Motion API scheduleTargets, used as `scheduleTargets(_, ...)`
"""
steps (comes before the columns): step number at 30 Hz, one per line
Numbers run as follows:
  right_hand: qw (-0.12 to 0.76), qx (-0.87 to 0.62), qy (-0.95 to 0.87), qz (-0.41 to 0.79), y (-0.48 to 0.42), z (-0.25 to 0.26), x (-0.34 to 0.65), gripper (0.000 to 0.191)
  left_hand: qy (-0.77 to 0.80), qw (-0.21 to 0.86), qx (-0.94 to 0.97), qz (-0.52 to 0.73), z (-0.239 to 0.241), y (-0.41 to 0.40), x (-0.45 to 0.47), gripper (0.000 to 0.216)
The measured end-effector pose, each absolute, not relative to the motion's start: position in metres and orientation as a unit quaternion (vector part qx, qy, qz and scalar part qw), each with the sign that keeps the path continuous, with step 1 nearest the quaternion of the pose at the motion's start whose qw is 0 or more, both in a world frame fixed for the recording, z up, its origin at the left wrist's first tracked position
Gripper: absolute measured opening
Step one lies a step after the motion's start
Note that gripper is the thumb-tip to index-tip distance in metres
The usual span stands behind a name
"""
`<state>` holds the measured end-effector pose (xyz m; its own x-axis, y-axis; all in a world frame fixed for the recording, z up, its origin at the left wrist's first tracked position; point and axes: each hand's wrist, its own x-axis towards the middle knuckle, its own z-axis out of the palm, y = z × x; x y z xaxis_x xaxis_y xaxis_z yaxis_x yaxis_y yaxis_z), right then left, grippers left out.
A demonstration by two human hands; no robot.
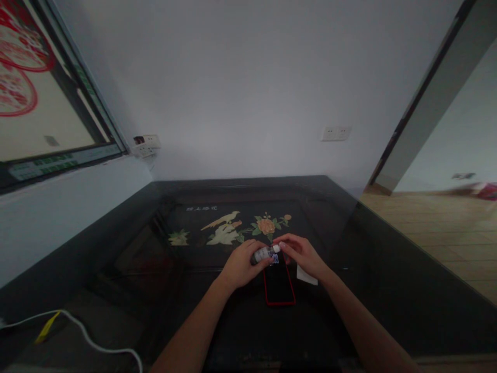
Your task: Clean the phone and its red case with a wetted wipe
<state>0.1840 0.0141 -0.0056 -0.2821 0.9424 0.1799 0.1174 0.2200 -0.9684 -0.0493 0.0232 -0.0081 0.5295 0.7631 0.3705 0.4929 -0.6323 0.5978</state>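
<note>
My left hand (244, 261) is wrapped round a small bottle (261, 254) with a dark body and a pale label, tilted so that its top points right. My right hand (305, 255) has its thumb and fingers closed at the white cap (276, 248). Whether the cap is loose from the bottle is too small to tell. Below both hands lies a phone (279, 287) in a red case, flat on the table, its upper part partly hidden by the hands and bottle. Beside the right wrist is a white piece of paper or cloth (307, 276), partly covered.
The dark glossy table (330, 326) bears a bird-and-flower picture (229, 230). A white cable (91, 339) with a yellow tag (47, 327) runs across the lower left. Behind the table stands a pale wall with sockets (336, 133); a window is at upper left.
</note>
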Motion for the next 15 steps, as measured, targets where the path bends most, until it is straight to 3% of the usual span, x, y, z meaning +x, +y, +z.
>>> scheduleTargets(5, 0.383, -0.436, -0.673, 0.459, 0.014, -0.012, 0.185, 0.041, 0.37, 0.213, 0.849, 0.311, -0.006, 0.022, -0.049, 0.025)
scheduleTargets(10, 0.396, -0.455, -0.656, 0.454, 0.019, -0.021, 0.187, 0.064, 0.369, 0.216, 0.846, 0.318, -0.005, 0.021, -0.048, 0.026)
scheduleTargets(15, 0.46, -0.426, -0.644, 0.439, 0.018, -0.014, 0.186, 0.045, 0.372, 0.212, 0.848, 0.311, -0.007, 0.021, -0.049, 0.028)
